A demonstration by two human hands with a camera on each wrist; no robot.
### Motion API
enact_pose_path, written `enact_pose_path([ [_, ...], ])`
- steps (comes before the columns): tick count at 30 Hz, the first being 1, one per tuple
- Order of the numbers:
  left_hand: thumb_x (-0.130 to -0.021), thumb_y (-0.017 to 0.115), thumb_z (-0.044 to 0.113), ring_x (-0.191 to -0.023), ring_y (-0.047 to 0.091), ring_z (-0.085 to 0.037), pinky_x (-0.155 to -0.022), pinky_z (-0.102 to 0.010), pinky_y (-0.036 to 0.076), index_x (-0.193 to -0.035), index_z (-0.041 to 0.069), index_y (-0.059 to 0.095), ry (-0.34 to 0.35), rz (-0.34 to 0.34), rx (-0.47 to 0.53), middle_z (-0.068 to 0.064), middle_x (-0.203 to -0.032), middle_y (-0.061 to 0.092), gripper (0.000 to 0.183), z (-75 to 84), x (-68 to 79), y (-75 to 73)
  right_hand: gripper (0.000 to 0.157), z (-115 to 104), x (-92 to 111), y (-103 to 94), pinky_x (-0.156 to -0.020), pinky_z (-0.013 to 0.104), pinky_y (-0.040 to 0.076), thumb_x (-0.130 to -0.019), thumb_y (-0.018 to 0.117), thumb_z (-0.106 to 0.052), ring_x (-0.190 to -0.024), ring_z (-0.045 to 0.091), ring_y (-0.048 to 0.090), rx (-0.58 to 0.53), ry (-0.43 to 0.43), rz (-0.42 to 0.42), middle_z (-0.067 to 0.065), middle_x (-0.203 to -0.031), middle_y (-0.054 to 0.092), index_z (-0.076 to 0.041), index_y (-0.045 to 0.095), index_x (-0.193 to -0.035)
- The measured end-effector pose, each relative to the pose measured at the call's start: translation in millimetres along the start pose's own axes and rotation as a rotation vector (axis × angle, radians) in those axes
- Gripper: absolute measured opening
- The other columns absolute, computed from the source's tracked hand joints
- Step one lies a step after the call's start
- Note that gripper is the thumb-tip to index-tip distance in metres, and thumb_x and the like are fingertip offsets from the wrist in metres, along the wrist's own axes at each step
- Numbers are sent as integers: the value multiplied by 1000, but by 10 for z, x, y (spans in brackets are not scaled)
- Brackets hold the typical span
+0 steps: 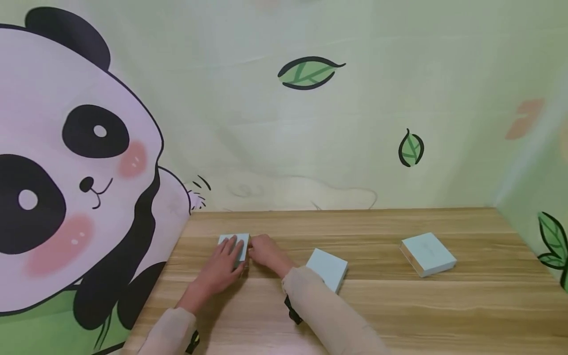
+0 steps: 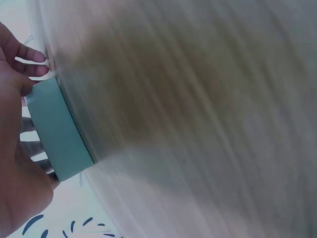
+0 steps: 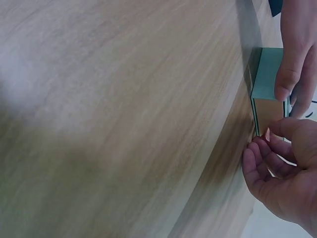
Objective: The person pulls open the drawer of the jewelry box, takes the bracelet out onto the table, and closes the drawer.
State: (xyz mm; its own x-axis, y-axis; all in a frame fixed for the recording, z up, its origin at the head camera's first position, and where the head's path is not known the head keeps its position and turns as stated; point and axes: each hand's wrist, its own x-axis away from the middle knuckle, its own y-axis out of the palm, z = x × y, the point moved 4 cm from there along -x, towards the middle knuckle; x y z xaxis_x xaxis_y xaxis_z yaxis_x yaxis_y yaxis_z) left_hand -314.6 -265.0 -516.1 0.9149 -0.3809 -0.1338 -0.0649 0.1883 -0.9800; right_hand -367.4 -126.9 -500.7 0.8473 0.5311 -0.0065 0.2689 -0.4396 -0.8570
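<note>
A pale blue, square flat box [image 1: 244,238] lies on the wooden table at the left, under my left hand [image 1: 224,264]. The fingers spread nearly straight over its top, with the thumb at the near right edge. In the left wrist view the box's side [image 2: 62,131] faces out below the palm. My right hand [image 1: 268,254] is at the box's right side. Seen from the right wrist, that side is a tan panel [image 3: 267,110] framed in blue. There thumb and forefinger pinch a small reddish tab [image 3: 267,134], partly hidden by the fingertips.
A second pale blue box [image 1: 330,266] lies partly behind the right forearm. Farther right stands a third box [image 1: 428,252], turned at an angle with a tan side showing. A wall cloth [image 1: 248,148] with panda and leaf drawings rises behind the wooden table [image 1: 377,315].
</note>
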Motion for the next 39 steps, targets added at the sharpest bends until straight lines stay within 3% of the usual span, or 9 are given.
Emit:
enact_pose_path([
  [5,-104,56,32,-146,29,-51,-120,-58,26,-154,-3,38,45,2,-27,-30,-159,31,64,-16,17,14,13,37,-10,39,-60,24,45,-93,63,-8,-66,15,52,12,3,45,2,-73,63,-6,75,-89],
  [11,-102,58,27,-146,30,-50,-120,-57,27,-154,-5,36,126,31,-31,-29,-160,31,64,-110,59,18,19,35,-28,53,-74,29,53,-94,63,-8,-77,14,57,3,-18,78,5,-90,73,-8,79,-104],
  [16,-104,55,28,-145,35,-47,-119,-55,29,-152,-8,38,178,56,-49,-27,-158,36,62,-188,61,5,15,61,-35,60,-74,30,53,-94,64,-8,-76,14,57,-34,16,91,5,-90,74,-8,78,-99],
  [28,-105,54,32,-149,30,-41,-121,-53,27,-154,-9,32,142,0,-72,-24,-161,31,68,-220,56,-11,19,104,-62,49,-60,26,47,-97,66,-13,-66,16,54,-7,57,89,3,-76,65,-7,70,-80],
  [32,-105,54,32,-150,29,-40,-121,-52,27,-155,-9,31,129,-10,-63,-24,-162,31,68,-217,60,-24,19,86,-62,5,-66,28,53,-97,67,-17,-69,17,58,92,35,75,4,-78,69,-7,72,-82],
  [35,-105,54,32,-150,30,-40,-121,-53,28,-155,-8,31,126,-7,-57,-23,-162,31,68,-225,62,-28,23,94,-67,-21,-63,28,53,-99,65,-19,-66,16,55,143,41,50,3,-73,65,-7,71,-80],
  [39,-105,54,34,-150,29,-39,-121,-52,28,-155,-7,30,117,-12,-61,-22,-163,30,69,-261,78,-7,28,129,-59,-44,-53,24,45,-99,64,-16,-57,13,48,88,72,-5,1,-65,55,-7,66,-73],
])
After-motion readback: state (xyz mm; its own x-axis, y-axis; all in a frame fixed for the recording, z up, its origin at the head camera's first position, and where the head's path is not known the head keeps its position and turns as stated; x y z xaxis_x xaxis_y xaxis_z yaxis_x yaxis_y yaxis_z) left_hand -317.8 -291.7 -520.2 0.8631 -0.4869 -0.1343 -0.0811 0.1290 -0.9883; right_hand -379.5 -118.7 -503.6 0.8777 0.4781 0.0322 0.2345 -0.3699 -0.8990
